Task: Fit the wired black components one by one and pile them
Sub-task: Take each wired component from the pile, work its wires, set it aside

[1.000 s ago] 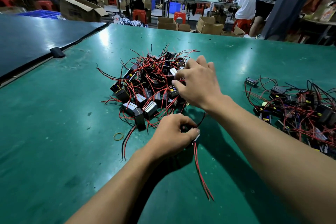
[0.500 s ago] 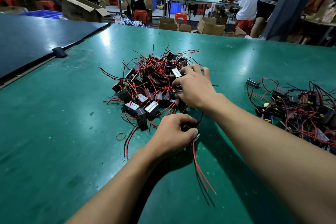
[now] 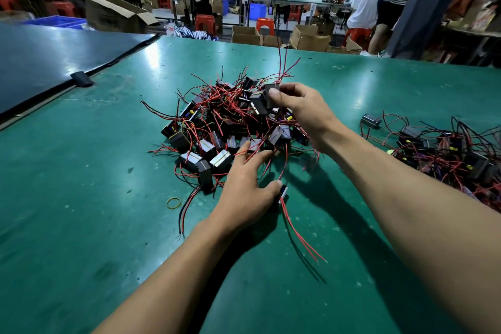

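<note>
Grips: two, left grip and right grip.
Held components: two, near component and far component.
Piles: two, centre pile and right pile.
Piled components: too tangled to count.
Band: one.
Worktops: two, green worktop and dark worktop.

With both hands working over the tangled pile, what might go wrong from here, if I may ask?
The right hand pinches a black component just above the central pile; tangled red wires there may snag and drag neighbours along. The left hand holds a second component only under its thumb while its fingers reach toward the pile, so it could slip. That component's trailing wires lie on the table and might catch.
</note>
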### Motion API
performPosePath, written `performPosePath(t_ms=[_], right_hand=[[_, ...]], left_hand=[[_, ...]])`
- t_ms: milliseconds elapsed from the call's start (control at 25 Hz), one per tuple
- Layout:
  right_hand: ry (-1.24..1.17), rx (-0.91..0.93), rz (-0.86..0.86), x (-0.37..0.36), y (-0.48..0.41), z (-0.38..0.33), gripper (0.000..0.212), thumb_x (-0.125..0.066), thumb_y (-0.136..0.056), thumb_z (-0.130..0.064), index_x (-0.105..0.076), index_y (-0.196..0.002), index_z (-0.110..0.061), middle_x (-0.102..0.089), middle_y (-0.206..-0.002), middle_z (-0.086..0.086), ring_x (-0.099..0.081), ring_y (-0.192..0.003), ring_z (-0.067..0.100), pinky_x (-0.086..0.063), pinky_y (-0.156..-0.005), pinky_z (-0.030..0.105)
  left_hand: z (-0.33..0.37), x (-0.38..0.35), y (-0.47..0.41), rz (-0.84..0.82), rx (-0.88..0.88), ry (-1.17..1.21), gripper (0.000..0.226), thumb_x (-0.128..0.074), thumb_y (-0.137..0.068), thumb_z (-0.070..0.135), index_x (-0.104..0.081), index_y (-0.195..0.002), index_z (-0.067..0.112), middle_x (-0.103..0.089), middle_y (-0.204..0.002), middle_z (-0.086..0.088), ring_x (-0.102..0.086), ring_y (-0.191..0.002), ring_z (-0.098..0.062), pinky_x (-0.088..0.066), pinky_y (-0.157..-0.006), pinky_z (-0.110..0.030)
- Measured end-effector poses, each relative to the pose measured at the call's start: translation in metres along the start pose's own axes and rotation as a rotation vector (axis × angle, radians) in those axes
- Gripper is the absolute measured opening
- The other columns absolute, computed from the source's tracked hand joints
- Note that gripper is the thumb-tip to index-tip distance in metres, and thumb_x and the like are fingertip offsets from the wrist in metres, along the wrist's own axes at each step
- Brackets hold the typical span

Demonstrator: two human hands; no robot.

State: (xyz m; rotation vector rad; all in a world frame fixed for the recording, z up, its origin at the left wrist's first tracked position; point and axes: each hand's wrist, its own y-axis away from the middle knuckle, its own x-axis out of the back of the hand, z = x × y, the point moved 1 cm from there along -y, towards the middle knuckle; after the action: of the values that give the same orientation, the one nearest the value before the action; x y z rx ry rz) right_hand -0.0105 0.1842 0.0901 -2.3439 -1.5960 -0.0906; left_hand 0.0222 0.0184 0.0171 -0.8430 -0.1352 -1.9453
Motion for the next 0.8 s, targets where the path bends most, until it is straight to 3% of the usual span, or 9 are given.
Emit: performPosePath(t_ms=[120,200,320,400,560,640,680,720,800], right_hand=[[0.334,-0.093,0.048,0.0,-0.004,-0.007,0.014,-0.079,-0.079,-0.024,-0.067,-0.076,-0.018,-0.073,-0.081,0.002,-0.065,-0.075,0.014,-0.05,-0.071,0.026],[0.334,-0.179,0.074,-0.004,-0.005,-0.015,0.018,-0.071,-0.079,-0.026,-0.065,-0.065,-0.016,-0.068,-0.069,-0.001,-0.059,-0.061,0.014,-0.044,-0.062,0.029],[0.169,-0.375,0.004,-0.008,-0.005,-0.03,0.025,-0.054,-0.089,-0.031,-0.047,-0.066,-0.025,-0.052,-0.057,-0.006,-0.038,-0.043,0.007,-0.027,-0.052,0.028],[0.069,-0.389,-0.06,-0.006,-0.006,-0.034,0.028,-0.05,-0.094,-0.036,-0.043,-0.068,-0.027,-0.055,-0.056,-0.008,-0.037,-0.041,0.005,-0.027,-0.05,0.028],[-0.411,-0.264,-0.078,0.002,-0.005,-0.041,0.025,-0.051,-0.099,-0.041,-0.059,-0.093,-0.018,-0.07,-0.095,0.0,-0.037,-0.047,0.005,-0.029,-0.043,0.021],[-0.702,-0.249,-0.055,0.007,-0.008,-0.042,0.028,-0.048,-0.101,-0.039,-0.062,-0.096,-0.015,-0.073,-0.1,0.0,-0.03,-0.042,0.005,-0.024,-0.04,0.019],[-0.73,-0.244,-0.04,0.009,-0.01,-0.042,0.03,-0.046,-0.103,-0.039,-0.063,-0.097,-0.014,-0.073,-0.1,0.0,-0.029,-0.042,0.005,-0.022,-0.039,0.019],[-0.619,-0.232,-0.01,0.011,-0.01,-0.04,0.032,-0.046,-0.103,-0.038,-0.063,-0.101,-0.011,-0.072,-0.1,0.001,-0.03,-0.043,0.005,-0.023,-0.039,0.018],[-0.097,-0.178,0.051,0.013,-0.007,-0.034,0.031,-0.054,-0.1,-0.032,-0.066,-0.108,-0.004,-0.07,-0.095,0.001,-0.041,-0.054,0.007,-0.032,-0.042,0.018]], left_hand=[[-0.001,-0.002,0.0,-0.004,-0.025,-0.024,0.058,-0.07,-0.086,0.027,-0.05,-0.14,0.023,-0.041,-0.148,0.0,-0.036,-0.137,-0.012,-0.02,-0.1,-0.008],[0.0,-0.002,0.002,0.002,-0.04,-0.027,0.053,-0.07,-0.086,0.027,-0.055,-0.136,0.021,-0.048,-0.141,0.002,-0.042,-0.13,-0.01,-0.02,-0.095,-0.005],[-0.001,-0.002,0.003,0.029,-0.034,-0.006,0.044,-0.072,-0.086,0.026,-0.061,-0.129,0.021,-0.047,-0.135,0.001,-0.045,-0.125,-0.012,-0.025,-0.102,-0.01],[-0.001,-0.002,0.003,0.028,-0.024,0.02,0.037,-0.072,-0.086,0.025,-0.065,-0.121,0.019,-0.05,-0.122,0.001,-0.051,-0.113,-0.013,-0.035,-0.103,-0.02],[0.003,-0.003,0.003,0.002,-0.056,-0.033,0.027,-0.07,-0.088,0.025,-0.072,-0.113,0.016,-0.068,-0.105,0.0,-0.06,-0.098,-0.014,-0.047,-0.092,-0.03],[0.003,-0.004,0.003,-0.012,-0.073,-0.042,0.025,-0.068,-0.089,0.025,-0.073,-0.111,0.015,-0.072,-0.103,0.0,-0.062,-0.097,-0.014,-0.048,-0.091,-0.03],[0.003,-0.004,0.003,-0.021,-0.074,-0.045,0.025,-0.067,-0.09,0.025,-0.073,-0.112,0.015,-0.071,-0.104,-0.001,-0.062,-0.099,-0.016,-0.047,-0.091,-0.031],[0.003,-0.004,0.004,-0.028,-0.075,-0.05,0.026,-0.066,-0.091,0.025,-0.072,-0.114,0.016,-0.071,-0.105,-0.001,-0.061,-0.101,-0.017,-0.046,-0.093,-0.031],[0.003,-0.005,0.004,-0.03,-0.083,-0.057,0.029,-0.065,-0.092,0.026,-0.07,-0.119,0.018,-0.07,-0.108,0.0,-0.06,-0.104,-0.018,-0.045,-0.096,-0.032]])
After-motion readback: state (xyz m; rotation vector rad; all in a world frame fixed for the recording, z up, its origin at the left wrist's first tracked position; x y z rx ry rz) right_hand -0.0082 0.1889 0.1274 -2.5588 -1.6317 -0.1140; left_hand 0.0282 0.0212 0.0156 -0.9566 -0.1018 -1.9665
